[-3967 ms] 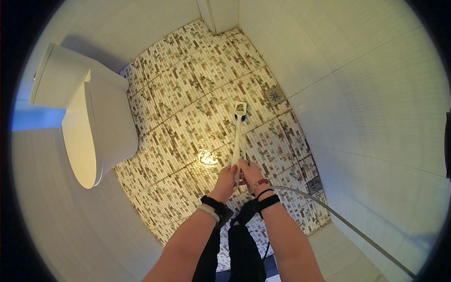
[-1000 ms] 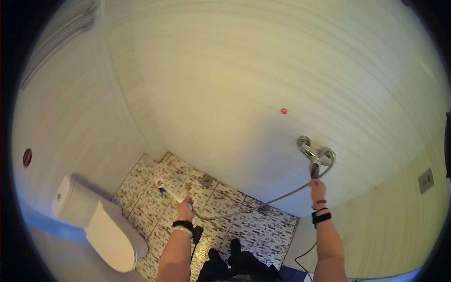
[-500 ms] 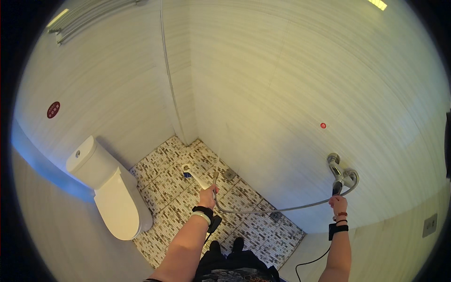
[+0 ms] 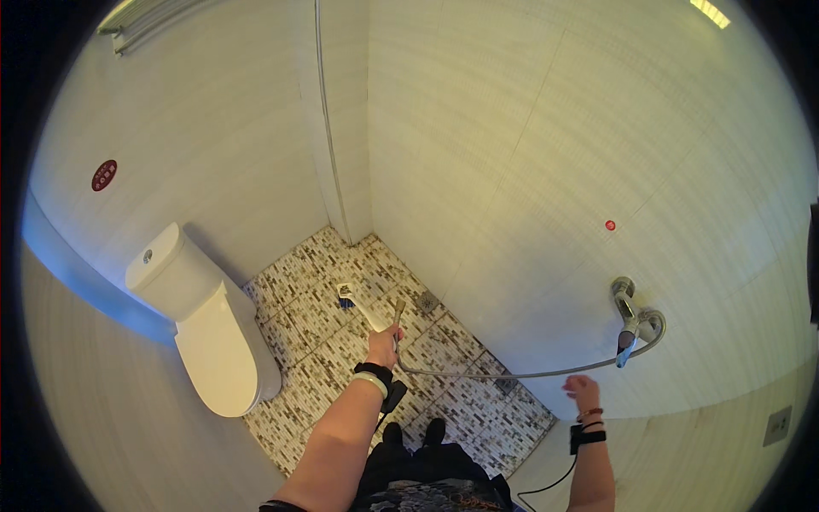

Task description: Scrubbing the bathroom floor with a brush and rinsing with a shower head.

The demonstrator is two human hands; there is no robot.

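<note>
As left hand (image 4: 383, 347) grips brush (image 4: 367, 311) and hose (image 4: 512, 376) | brush white, bristles (image 4: 346, 302) blue | hose grey | right hand (image 4: 583, 392) empty

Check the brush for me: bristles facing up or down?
Down: the blue bristles show on the underside of the brush, toward the tiled floor, as the left hand holds it.

a white, blue-bristled brush (image 4: 368, 312) slants beside the bent grey hose (image 4: 512, 376).
</note>
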